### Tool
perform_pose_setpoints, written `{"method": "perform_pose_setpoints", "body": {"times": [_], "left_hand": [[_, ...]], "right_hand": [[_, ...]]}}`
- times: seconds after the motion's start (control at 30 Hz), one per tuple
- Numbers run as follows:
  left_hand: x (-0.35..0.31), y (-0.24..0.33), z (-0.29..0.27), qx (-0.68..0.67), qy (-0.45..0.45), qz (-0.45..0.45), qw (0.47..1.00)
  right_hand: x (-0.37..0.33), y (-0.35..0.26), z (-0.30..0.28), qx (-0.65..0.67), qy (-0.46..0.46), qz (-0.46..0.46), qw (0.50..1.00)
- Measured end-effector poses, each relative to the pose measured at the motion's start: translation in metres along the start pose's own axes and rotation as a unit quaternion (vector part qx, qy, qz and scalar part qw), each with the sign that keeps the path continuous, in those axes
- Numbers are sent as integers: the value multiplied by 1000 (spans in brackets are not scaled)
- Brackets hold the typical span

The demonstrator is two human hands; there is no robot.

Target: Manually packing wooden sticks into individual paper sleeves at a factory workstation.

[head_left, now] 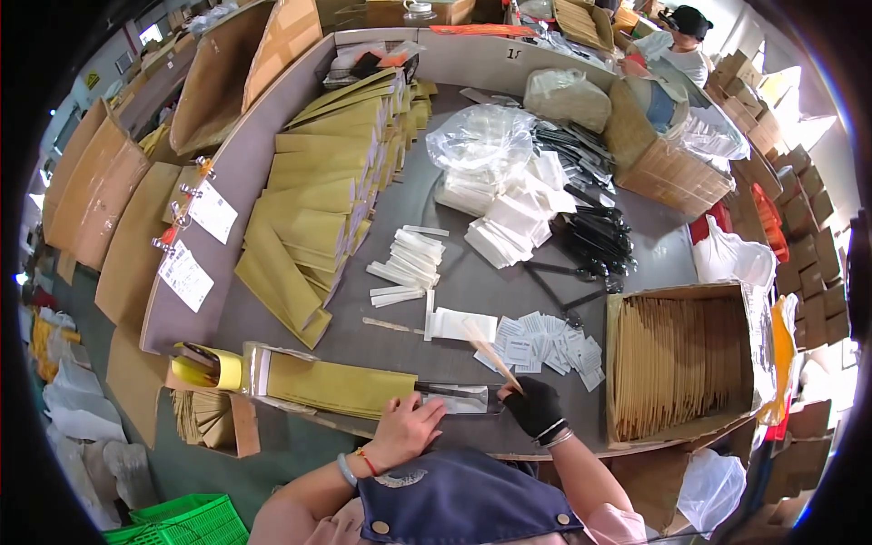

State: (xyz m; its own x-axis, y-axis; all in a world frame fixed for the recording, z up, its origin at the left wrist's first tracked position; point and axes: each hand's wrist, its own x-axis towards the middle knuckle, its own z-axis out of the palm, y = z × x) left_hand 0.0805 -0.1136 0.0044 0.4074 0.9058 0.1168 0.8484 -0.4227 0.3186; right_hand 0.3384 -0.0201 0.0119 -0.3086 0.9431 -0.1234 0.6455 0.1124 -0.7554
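Observation:
My right hand (534, 411), in a black fingerless glove, is closed on the lower end of a thin pale tan strip (489, 352) that slants up to the left. Bare, with a bracelet at the wrist, my left hand (409, 427) lies fingers apart over the right end of a yellow padded envelope (341, 386). From that end a black item in a clear bag (456, 396) reaches toward my right hand. Just beyond lie a white rectangular packet (463, 324), a white narrow strip (429, 315) and fanned small printed cards (549, 345).
A row of yellow envelopes (309, 195) lines the left side. Further in are narrow white packets (409, 263), white pouches (518, 218) and black bagged items (595, 241). An open carton of tan strips (683, 363) stands right; a yellow holder (211, 368) is at left.

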Motion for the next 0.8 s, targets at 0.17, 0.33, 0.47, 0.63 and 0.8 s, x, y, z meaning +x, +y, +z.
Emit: {"method": "perform_pose_setpoints", "body": {"times": [0.17, 0.33, 0.47, 0.63, 0.8], "left_hand": [[-4, -23, -23, -90, 44, -36, 994], [5, -48, -38, -88, 27, -70, 993], [18, -42, -11, -129, 2, -45, 991], [40, -22, -12, -114, 34, -35, 992], [50, -18, -11, -102, 1, 7, 995]], "right_hand": [[-12, -10, -15, -250, -10, -159, 955], [-10, 8, -11, -300, -46, -214, 928], [4, -15, 37, -126, -111, -193, 967], [-1, 2, 24, -107, -40, -173, 978], [-4, 2, 91, 6, -67, -147, 987]]}}
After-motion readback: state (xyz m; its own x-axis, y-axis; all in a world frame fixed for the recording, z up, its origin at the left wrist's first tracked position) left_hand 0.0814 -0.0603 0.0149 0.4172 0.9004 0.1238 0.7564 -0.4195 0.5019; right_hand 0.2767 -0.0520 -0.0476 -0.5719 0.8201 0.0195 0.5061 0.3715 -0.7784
